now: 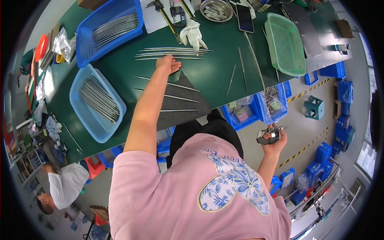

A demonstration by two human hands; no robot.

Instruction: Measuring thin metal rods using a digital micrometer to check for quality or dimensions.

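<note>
1. Left hand [168, 64] reaches far out over the green table [216, 44], palm down, fingers loosely together and slightly curled, tips touching or just above the bundle of thin metal rods [172, 53] lying side by side; contact cannot be told for sure.
2. Three more single rods [172, 96] lie on a dark mat [188, 108], nearer the body and to the right of the forearm.
3. Right hand [274, 140] is off the table, raised at the right beside the torso, fingers wrapped around a small dark measuring tool [269, 135].
4. Light blue basket [96, 104] of rods sits left of the arm; darker blue basket [110, 30] farther off.
5. Green basket [285, 44] far right; white glove [193, 34] and metal bowl [216, 10] far centre.
</note>
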